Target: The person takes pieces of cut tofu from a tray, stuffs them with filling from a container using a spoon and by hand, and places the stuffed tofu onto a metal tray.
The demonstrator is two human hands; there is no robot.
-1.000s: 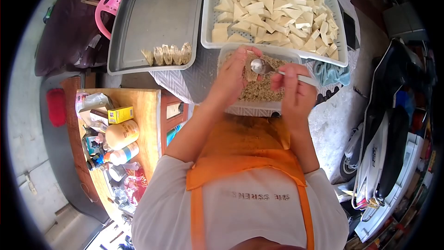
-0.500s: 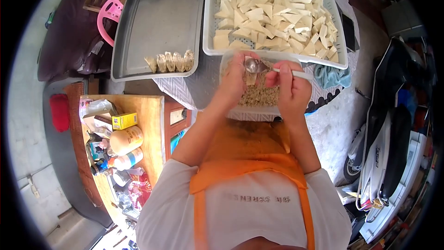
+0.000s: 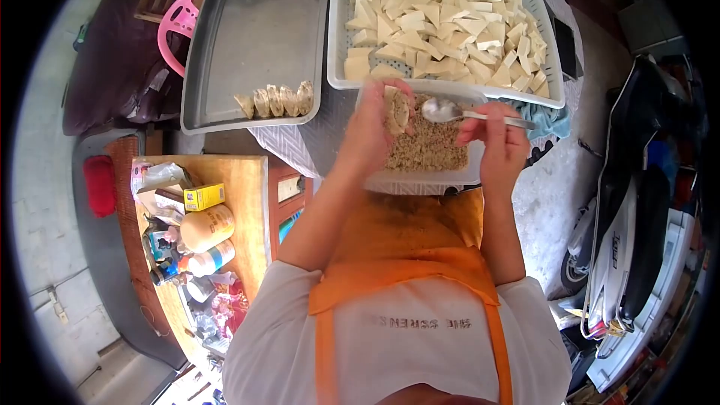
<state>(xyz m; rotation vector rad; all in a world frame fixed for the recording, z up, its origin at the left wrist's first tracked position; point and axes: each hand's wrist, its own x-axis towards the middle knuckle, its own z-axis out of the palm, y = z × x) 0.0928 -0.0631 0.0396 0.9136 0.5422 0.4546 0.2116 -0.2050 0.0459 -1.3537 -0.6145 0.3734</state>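
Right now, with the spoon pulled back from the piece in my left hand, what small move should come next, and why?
I'd probably move the stuffed piece in your left hand to the metal tray: brown filling shows in it, the spoon is clear of it, and similar pieces stand in a row there.

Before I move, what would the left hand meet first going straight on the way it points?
Likely the near rim of the white tray of cut pieces, just beyond the fingers of the left hand. Height is unclear from this one view, so the hand might pass over the rim instead.
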